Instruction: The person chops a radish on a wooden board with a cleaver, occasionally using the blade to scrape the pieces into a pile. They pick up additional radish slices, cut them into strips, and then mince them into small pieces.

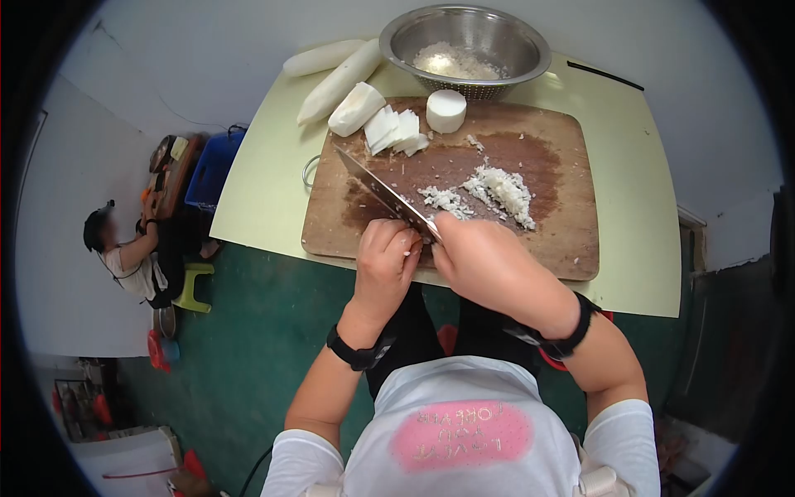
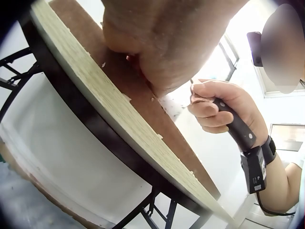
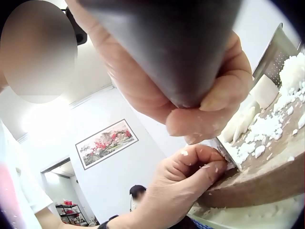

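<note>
Across our tabletop [image 1: 633, 174], minced radish [image 1: 503, 191] lay on the board [image 1: 563, 244] and in the far-edge colander [image 1: 523, 55]; slices [image 1: 392, 131], chunks [image 1: 357, 109] and two whole radishes [image 1: 340, 83] were unminced. Our right hand [image 1: 495, 263] gripped the knife [image 1: 374, 186]; our left hand [image 1: 383, 269] curled beside it, its hold unclear.

Both hands [image 1: 385, 258] curled, close together

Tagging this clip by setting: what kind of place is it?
Probably a home or small canteen food-prep room: a wooden chopping board with minced white vegetable, a perforated steel bowl, and a second person seated along the wall.
</note>
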{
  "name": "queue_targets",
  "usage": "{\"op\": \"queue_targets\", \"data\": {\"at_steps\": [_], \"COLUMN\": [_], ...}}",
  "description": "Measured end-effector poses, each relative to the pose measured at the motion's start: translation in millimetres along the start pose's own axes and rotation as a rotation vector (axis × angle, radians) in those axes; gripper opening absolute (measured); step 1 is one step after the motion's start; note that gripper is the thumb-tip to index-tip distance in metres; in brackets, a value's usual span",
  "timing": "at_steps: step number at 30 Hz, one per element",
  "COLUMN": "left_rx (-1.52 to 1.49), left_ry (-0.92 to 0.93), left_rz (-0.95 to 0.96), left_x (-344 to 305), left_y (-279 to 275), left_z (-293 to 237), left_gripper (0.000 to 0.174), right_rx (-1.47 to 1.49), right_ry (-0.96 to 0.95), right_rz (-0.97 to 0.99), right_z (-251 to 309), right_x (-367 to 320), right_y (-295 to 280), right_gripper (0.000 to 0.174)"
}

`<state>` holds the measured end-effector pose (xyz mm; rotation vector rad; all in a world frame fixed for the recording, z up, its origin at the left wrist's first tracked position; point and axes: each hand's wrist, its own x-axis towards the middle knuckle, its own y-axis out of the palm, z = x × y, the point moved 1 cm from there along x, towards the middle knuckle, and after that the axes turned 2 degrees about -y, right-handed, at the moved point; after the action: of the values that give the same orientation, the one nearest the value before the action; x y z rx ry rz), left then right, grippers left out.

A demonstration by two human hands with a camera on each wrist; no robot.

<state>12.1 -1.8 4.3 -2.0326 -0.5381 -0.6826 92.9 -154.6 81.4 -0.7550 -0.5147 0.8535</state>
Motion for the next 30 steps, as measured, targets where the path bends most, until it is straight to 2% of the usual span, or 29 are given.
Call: {"op": "queue_targets", "data": {"at_steps": [2, 4, 10, 18, 23, 29, 30], "left_rx": [-0.002, 0.000, -0.103, -0.021, 0.008, -0.017, -0.034], "left_ry": [0.003, 0.006, -0.075, -0.010, 0.003, 0.002, -0.049], "left_rz": [0.003, 0.006, -0.067, -0.011, 0.012, 0.027, -0.030], "left_x": [-0.4, 0.7, -0.6, -4.0, -2.5, 0.9, -1.2], "left_y": [0.1, -3.2, -5.7, -1.4, -3.3, -11.7, -12.5], "left_z": [0.2, -0.9, -3.1, 0.7, -0.7, -2.1, -0.7], "left_gripper": [0.025, 0.025, 0.024, 0.027, 0.026, 0.024, 0.023], "right_rx": [-0.017, 0.020, 0.007, 0.029, 0.022, 0.045, 0.016], "right_ry": [-0.028, 0.025, 0.020, 0.039, 0.018, -0.020, -0.015], "right_rz": [-0.028, -0.009, -0.045, 0.021, 0.030, -0.037, -0.054], "right_z": [-5.4, -8.6, -1.6, 4.3, 0.2, -6.4, -4.4], "right_x": [11.6, 19.9, -5.9, -16.7, 0.7, 16.4, 10.1], "right_y": [2.5, 3.2, -12.0, -8.2, 3.1, 8.6, 5.1], "right_gripper": [0.015, 0.015, 0.014, 0.016, 0.016, 0.017, 0.016]}}
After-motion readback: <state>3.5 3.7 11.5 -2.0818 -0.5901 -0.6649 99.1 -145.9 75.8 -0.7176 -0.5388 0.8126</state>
